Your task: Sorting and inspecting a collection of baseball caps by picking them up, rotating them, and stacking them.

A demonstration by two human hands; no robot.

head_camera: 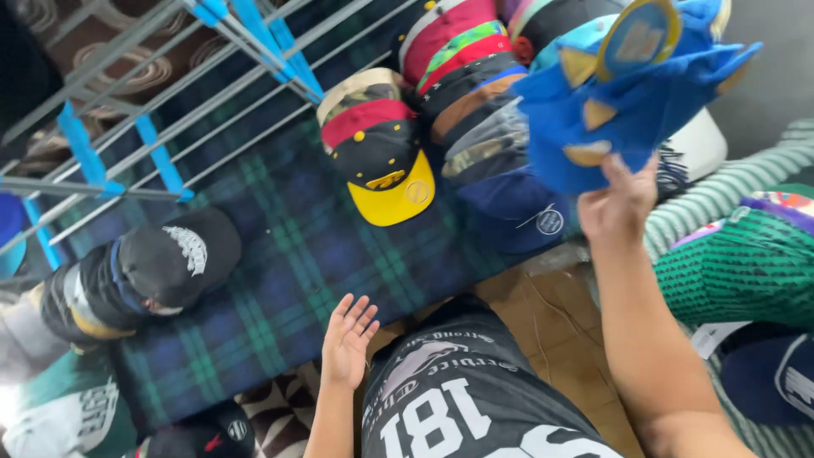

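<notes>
Right hand (617, 203) grips blue cap (627, 110), lifted above the cap row (458, 76) | left hand (346, 339) open, empty, over plaid blanket (280, 280) | yellow-brimmed cap (386, 165) and the rest lie untouched.

Matt blue cloth cap (627, 110), woven plaid blanket (288, 254)

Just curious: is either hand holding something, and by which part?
The right hand holds a blue cap by its lower edge. The left hand is open and holds nothing.

Right hand (617, 203) gripping blue cap (627, 110), left hand (348, 339) spread over plaid blanket (280, 254)
</notes>
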